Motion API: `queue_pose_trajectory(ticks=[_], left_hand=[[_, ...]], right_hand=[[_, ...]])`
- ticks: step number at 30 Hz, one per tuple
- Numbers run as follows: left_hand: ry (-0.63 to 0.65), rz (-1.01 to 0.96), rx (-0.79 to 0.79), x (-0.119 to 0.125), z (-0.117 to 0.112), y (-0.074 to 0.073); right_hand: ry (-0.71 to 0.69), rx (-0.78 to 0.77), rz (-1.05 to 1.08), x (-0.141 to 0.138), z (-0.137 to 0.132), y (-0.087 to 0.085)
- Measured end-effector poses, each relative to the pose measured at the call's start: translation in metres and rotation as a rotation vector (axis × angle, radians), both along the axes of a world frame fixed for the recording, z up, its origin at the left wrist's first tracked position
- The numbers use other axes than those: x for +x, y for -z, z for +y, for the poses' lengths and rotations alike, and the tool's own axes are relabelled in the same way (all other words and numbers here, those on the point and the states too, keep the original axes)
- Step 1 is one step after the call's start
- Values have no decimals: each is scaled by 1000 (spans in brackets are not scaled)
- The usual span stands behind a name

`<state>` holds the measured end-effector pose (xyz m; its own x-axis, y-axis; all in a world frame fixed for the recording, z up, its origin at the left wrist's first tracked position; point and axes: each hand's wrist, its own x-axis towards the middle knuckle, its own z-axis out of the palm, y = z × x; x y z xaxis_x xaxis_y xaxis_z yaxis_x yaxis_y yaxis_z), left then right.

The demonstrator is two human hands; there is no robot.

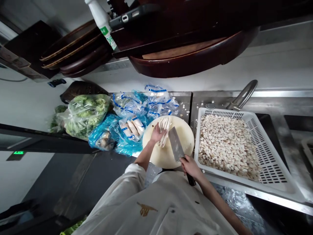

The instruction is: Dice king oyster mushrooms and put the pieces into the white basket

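Observation:
My right hand [190,165] is wrapped round the dark handle of a cleaver [176,143]. Its broad steel blade lies over a round, cream-coloured cutting board [183,125]. On the board's left part, my left hand [157,133] grips a bunch of pale strips [165,126], which look like sliced mushroom. Blade and strips are close together; whether they touch I cannot tell. Just left of the board, whole pale mushrooms [132,128] sit in clear wrapping with blue stripes, on a blue plastic bag [126,147].
Right of the board, a white perforated basket [269,143] holds many chopped mushroom pieces [225,143] by a steel tap [244,94]. Crumpled clear bags [158,101] lie behind the board. Bagged green vegetables [85,114] stand left. Dark wooden trays [186,67] overhang the counter.

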<state>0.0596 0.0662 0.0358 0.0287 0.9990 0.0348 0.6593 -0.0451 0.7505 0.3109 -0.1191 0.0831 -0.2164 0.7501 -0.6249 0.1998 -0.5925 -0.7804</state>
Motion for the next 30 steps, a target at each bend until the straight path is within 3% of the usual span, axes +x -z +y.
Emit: queue_pose_trajectory(ticks=[2, 4, 7, 10, 11, 14, 17, 19, 22, 25, 28, 30], left_hand=[[-88, 95, 59, 12, -15, 2], [-49, 171, 156, 11, -32, 0], [192, 243, 264, -19, -60, -8], [619, 362, 252, -62, -86, -12], [709, 404, 249, -73, -92, -11], [771, 478, 285, -86, -105, -8], [796, 406, 324, -81, -102, -9], [678, 295, 338, -76, -89, -13], [286, 197, 295, -66, -49, -20], [-8, 273, 98, -40, -5, -22], [-88, 427, -152, 7, 14, -17], [-47, 541, -179, 38, 10, -12]], right_hand=[[61, -5, -29, 12, -6, 3], [64, 20, -118, 24, -11, 5], [11, 53, -223, 35, -15, 4], [-36, 40, -316, 28, -13, 0], [-43, 33, -351, 22, -12, -1], [-56, 30, -419, 1, -7, -6], [-72, 56, -436, -17, -8, -9], [-87, 130, -461, -22, -13, -9], [-103, 178, -410, -22, -24, -9], [-68, 99, -303, -20, -32, -9], [16, 99, -343, -18, -36, -9], [82, 82, -399, -15, -36, -9]])
